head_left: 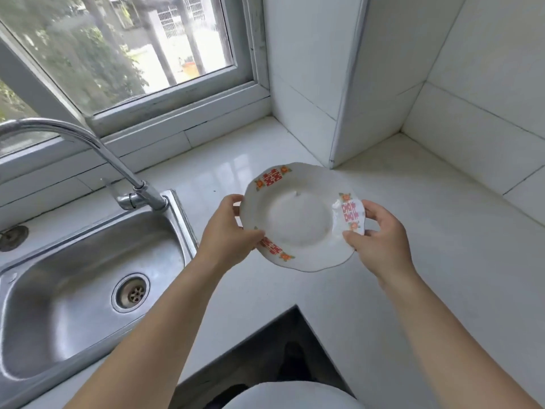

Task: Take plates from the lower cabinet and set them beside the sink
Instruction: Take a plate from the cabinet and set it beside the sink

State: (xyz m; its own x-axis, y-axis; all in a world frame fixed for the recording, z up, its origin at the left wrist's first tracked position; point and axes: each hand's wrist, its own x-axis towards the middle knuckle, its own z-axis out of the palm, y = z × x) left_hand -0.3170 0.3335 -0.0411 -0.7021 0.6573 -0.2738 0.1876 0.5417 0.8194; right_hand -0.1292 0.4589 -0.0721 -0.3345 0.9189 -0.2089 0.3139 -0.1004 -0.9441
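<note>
Over the white stone surface (413,202), at about 3 o'clock from the stainless-steel sink (26,361), a person holds a white ceramic plate with a scalloped rim (298,219) between both hands. The plate is round, so it has no long axis. Its hollow faces up towards the camera, and it looks slightly tilted. Red characters with small orange flowers sit on its rim at about 11, 3 and 7 o'clock.

The left hand (230,231) grasps the rim at about 8 o'clock, with the thumb lying on top over the red mark and the fingers curled round the edge. The right hand (380,240) pinches the rim at about 4 o'clock, thumb on top and fingers wrapped round the outer edge. Whether the plate's underside touches the surface cannot be told.

A curved chrome tap (97,149) rises at 10 o'clock from the plate. Its base stands at the sink's far right corner. The round drain (131,292) lies in the basin at 8 o'clock. A window with a pale frame (132,54) stands at 11 o'clock, and white tiled walls (486,84) stand at 1 o'clock.
</note>
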